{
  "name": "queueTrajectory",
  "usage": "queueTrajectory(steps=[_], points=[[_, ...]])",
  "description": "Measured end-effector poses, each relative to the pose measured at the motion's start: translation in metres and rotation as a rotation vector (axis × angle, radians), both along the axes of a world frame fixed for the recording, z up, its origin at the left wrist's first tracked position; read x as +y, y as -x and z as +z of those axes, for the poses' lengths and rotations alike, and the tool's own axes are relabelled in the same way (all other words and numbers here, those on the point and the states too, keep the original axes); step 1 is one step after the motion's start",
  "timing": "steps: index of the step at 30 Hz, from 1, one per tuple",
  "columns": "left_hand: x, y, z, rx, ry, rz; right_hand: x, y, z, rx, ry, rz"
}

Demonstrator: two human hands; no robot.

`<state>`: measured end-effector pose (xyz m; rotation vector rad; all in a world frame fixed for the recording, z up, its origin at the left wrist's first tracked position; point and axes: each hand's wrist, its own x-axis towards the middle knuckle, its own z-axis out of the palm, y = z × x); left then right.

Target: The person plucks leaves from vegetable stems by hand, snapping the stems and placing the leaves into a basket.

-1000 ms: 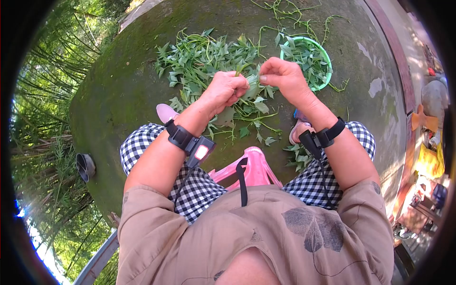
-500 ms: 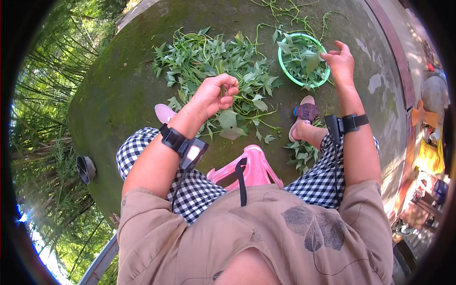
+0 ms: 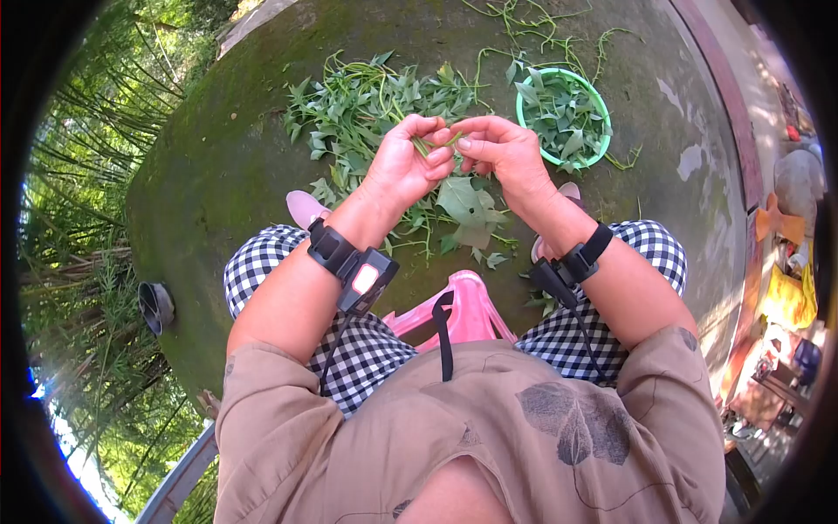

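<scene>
My left hand (image 3: 410, 157) is closed around a leafy green vine (image 3: 466, 205), whose broad leaves hang below my fingers. Close beside it, my right hand (image 3: 506, 159) pinches the stem end of that vine between thumb and fingertips. Under and beyond both hands, a loose heap of leafy green vines (image 3: 349, 109) lies on the mossy ground. To the right of the heap stands a round green basket (image 3: 606, 131) holding picked leaves (image 3: 563, 113).
Stripped stems (image 3: 541, 35) are strewn at the far side, near the basket. A pink plastic stool (image 3: 467, 306) is between my knees. Dense greenery (image 3: 96, 201) borders the left; a yellow bag (image 3: 790, 293) and clutter line the right. A dark pot (image 3: 157, 308) lies at the left edge.
My right hand has moved left from beside the basket to meet my left hand and pinch the stem. The leaf near its fingers is now out of them. My left hand has shifted slightly.
</scene>
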<state>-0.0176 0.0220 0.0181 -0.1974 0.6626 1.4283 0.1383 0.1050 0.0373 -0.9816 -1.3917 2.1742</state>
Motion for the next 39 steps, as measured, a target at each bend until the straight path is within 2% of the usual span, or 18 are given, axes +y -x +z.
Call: queueTrajectory(steps=[5, 9, 12, 15, 16, 19, 20, 24, 28, 31, 32, 35, 39], points=[[0.001, 0.001, 0.001, -0.054, 0.006, 0.034, -0.002, 0.008, 0.015, 0.124, 0.044, 0.065], [0.000, 0.004, 0.000, -0.067, 0.007, 0.022, -0.003, 0.012, 0.009, 0.161, -0.104, 0.097], [-0.002, 0.000, 0.004, 0.065, 0.154, 0.024, 0.001, 0.012, 0.010, 0.128, -0.226, 0.081], [-0.004, -0.001, 0.010, 0.512, 0.355, -0.197, 0.019, 0.008, 0.021, 0.042, -0.442, 0.078], [-0.006, -0.003, 0.008, 0.702, 0.346, -0.287, 0.027, 0.005, 0.022, -0.017, -0.546, 0.091], [-0.010, -0.017, 0.014, 1.035, 0.189, -0.424, 0.036, -0.001, 0.025, -0.145, -0.894, 0.114], [-0.011, -0.022, 0.017, 1.112, 0.172, -0.369, 0.038, -0.002, 0.023, -0.168, -1.020, 0.125], [-0.009, -0.011, 0.034, 0.894, 0.147, -0.252, 0.038, -0.009, 0.016, -0.159, -1.388, 0.183], [-0.006, -0.006, 0.036, 0.884, 0.174, -0.214, 0.033, -0.010, 0.014, -0.190, -1.425, 0.223], [-0.006, -0.002, 0.031, 0.586, 0.244, -0.012, 0.032, -0.009, 0.014, -0.189, -1.426, 0.214], [-0.006, -0.001, 0.030, 0.596, 0.250, -0.008, 0.031, -0.009, 0.015, -0.197, -1.436, 0.215], [-0.006, -0.003, 0.034, 0.712, 0.231, -0.197, 0.031, -0.008, 0.011, -0.198, -1.493, 0.242], [-0.008, -0.005, 0.032, 0.798, 0.142, -0.256, 0.027, -0.006, 0.011, -0.226, -1.510, 0.278]])
